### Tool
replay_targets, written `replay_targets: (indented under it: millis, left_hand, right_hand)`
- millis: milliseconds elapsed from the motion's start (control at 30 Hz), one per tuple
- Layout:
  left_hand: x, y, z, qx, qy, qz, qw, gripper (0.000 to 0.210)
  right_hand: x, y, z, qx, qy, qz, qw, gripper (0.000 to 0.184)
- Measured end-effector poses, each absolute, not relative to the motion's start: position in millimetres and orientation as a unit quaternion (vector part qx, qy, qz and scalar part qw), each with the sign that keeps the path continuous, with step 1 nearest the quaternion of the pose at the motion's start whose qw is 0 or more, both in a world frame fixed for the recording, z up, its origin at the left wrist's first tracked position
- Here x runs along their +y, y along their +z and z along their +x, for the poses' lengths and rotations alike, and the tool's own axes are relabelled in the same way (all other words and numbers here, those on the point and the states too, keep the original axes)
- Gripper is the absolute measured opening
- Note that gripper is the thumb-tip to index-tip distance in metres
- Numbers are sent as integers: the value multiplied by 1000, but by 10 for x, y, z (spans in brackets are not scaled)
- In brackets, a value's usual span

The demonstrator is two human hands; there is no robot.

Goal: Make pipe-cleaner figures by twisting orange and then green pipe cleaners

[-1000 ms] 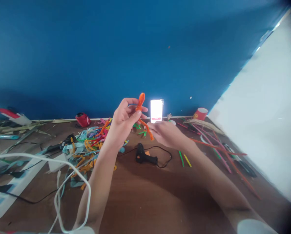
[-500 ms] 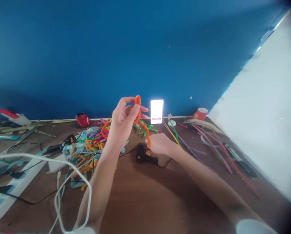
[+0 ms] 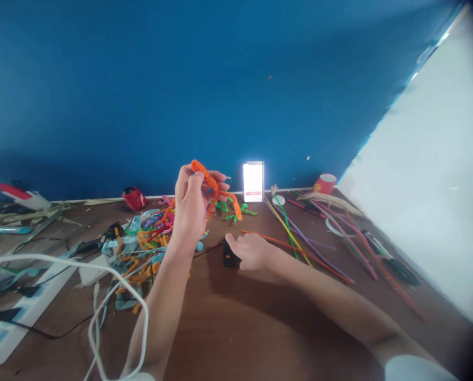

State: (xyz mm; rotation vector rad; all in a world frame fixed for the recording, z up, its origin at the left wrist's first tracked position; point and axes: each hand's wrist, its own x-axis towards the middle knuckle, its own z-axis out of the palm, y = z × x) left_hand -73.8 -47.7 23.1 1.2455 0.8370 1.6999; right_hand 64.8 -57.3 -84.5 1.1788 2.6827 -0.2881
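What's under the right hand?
Part of a black glue gun, its body showing just left of the right hand. The rest, handle included, is covered, as is how the fingers meet it.

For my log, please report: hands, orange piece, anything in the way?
Left hand holds orange piece. Right hand on black glue gun. Cord alongside, not visibly blocking.

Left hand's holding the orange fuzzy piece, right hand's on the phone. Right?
Not quite: in the head view, the right hand is on the black glue gun, not the phone. The left hand does hold the orange fuzzy piece.
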Motion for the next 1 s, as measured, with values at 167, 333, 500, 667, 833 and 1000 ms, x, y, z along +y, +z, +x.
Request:
replay_targets:
  millis: [167, 333, 500, 667, 833, 1000]
  left_hand:
    - [-452, 265, -787, 318, 704, 477, 418, 13]
    - [-404, 304, -903, 342, 705, 479, 395, 19]
    - [-330, 317, -1125, 356, 700, 519, 339, 16]
    - [-282, 290, -1288, 381, 659, 555, 336, 22]
    - [-270, 269, -1297, 401, 610, 570, 377, 29]
    - [-287, 256, -1216, 415, 512, 639, 397, 27]
  right_hand:
    - [-587, -587, 795, 909, -78, 401, 83, 63]
    - [-654, -187, 1054, 912, -135, 386, -21, 44]
    - [-729, 168, 1290, 894, -243, 358, -118, 39]
    - [-791, 285, 1486, 879, -228, 363, -210, 43]
    - [-710, 192, 1532, 816, -320, 344, -337, 43]
    - [-670, 200, 1490, 724, -389, 350, -449, 7]
